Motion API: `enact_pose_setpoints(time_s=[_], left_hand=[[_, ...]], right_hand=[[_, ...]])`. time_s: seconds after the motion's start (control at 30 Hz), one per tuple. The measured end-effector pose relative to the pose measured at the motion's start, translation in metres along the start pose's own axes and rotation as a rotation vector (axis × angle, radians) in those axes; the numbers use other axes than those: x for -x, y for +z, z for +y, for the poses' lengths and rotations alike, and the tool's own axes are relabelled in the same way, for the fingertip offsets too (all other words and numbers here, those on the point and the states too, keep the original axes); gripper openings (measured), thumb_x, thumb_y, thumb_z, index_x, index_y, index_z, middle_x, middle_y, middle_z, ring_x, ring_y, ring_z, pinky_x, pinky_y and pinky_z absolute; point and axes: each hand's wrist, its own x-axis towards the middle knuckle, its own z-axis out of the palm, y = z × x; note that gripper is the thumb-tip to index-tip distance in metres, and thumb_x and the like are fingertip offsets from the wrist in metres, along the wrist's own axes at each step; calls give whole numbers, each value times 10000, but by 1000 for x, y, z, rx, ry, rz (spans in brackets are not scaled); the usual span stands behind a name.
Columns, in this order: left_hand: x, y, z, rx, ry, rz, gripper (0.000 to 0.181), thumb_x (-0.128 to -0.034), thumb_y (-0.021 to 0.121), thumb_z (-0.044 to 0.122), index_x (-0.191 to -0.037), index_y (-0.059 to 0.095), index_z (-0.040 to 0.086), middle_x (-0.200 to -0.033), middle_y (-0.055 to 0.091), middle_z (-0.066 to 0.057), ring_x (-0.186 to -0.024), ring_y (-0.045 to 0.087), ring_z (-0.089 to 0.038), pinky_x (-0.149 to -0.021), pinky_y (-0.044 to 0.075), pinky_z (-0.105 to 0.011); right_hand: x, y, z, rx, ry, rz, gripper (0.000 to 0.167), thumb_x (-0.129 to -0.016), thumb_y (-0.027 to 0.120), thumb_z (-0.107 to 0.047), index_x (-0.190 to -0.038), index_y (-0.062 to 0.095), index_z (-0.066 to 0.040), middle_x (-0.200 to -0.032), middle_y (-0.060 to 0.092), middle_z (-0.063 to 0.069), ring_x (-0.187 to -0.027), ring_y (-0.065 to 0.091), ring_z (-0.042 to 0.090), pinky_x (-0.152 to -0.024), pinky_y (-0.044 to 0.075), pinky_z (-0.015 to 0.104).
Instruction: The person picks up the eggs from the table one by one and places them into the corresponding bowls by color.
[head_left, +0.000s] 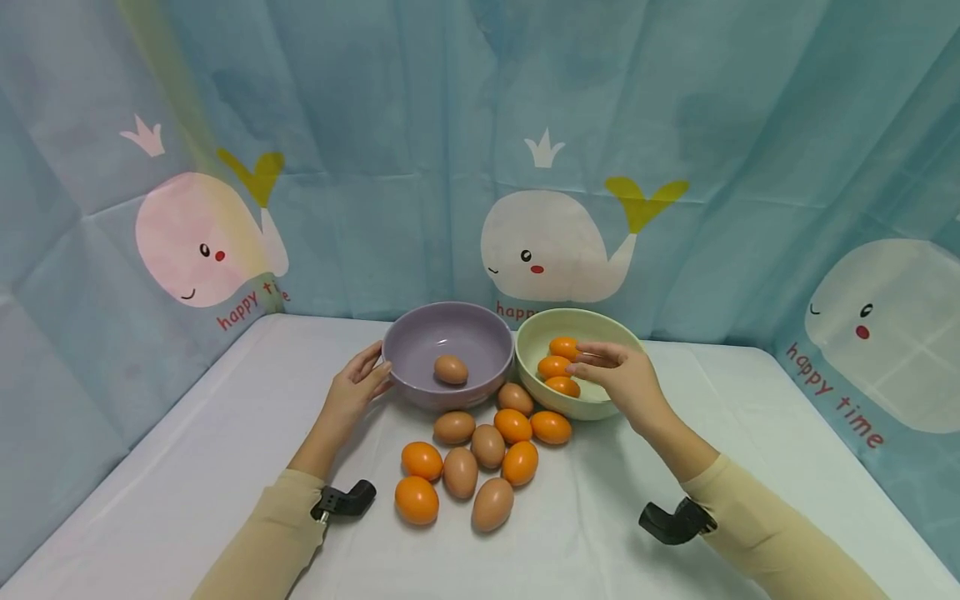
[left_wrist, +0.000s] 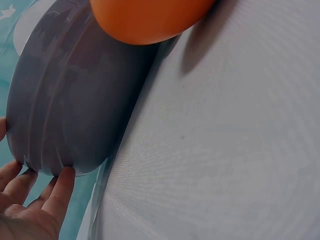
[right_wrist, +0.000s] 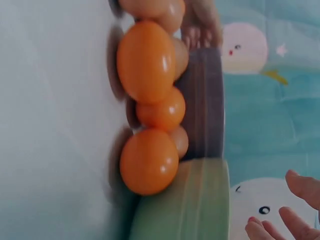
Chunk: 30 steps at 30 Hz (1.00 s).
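Note:
My left hand [head_left: 356,387] holds the left side of a purple bowl [head_left: 420,333], thumb at the rim and fingertips against its outer wall; the left wrist view shows these fingers [left_wrist: 64,187] on the wall. One brown egg [head_left: 451,369] lies inside. Over the right part of a pale green bowl [head_left: 626,329], my right hand [head_left: 622,375] has its thumb and fingers apart, with nothing between them in the right wrist view. Three orange eggs, among them an orange egg [head_left: 553,367], lie in the green bowl close to those fingertips.
In front of the bowls, several brown eggs [head_left: 461,473] and orange eggs [head_left: 417,500] lie in a loose cluster on the white tablecloth [head_left: 600,517]. A blue curtain [head_left: 390,242] with whale prints hangs behind the table. The two bowls stand side by side.

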Motion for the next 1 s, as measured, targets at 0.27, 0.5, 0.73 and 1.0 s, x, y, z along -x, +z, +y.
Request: enact_pose_setpoints(time_s=[0.27, 0.5, 0.73, 1.0], left_hand=[[1, 1, 2, -9, 1, 0, 621, -1044, 525, 227, -1579, 247, 75, -1665, 209, -77, -1459, 384, -262, -1079, 477, -324], [1, 0, 1, -5, 4, -3, 627, -1043, 527, 223, -1579, 241, 69, -1665, 206, -86, -1461, 380, -273, -1087, 465, -348], [0, 0, 2, -6, 12, 3, 625, -1042, 527, 217, -1577, 244, 59, -1663, 209, -94, -1469, 366, -275, -1061, 480, -308], [1, 1, 1, -5, 6, 1, 624, -1040, 533, 229, -1576, 255, 70, -1663, 215, -85, -1470, 367, -264, -1084, 466, -343]], right_hand=[[24, 4, 1, -27, 20, -32, 511, -887, 761, -293, -1311, 628, -42, -1315, 660, 144, -1263, 597, 249, -997, 525, 171], [40, 15, 8, -32, 48, -86, 491, -880, 768, -265, -1305, 638, -58, -1308, 671, 126, -1258, 604, 240, -1107, 499, 347], [50, 27, 16, -75, 59, -138, 496, -867, 780, -227, -1286, 636, -5, -1292, 671, 160, -1219, 632, 264, -1023, 556, 290], [60, 37, 22, -69, 89, -158, 461, -848, 794, -191, -1248, 661, -6, -1283, 679, 135, -1221, 623, 252, -1007, 564, 307]])
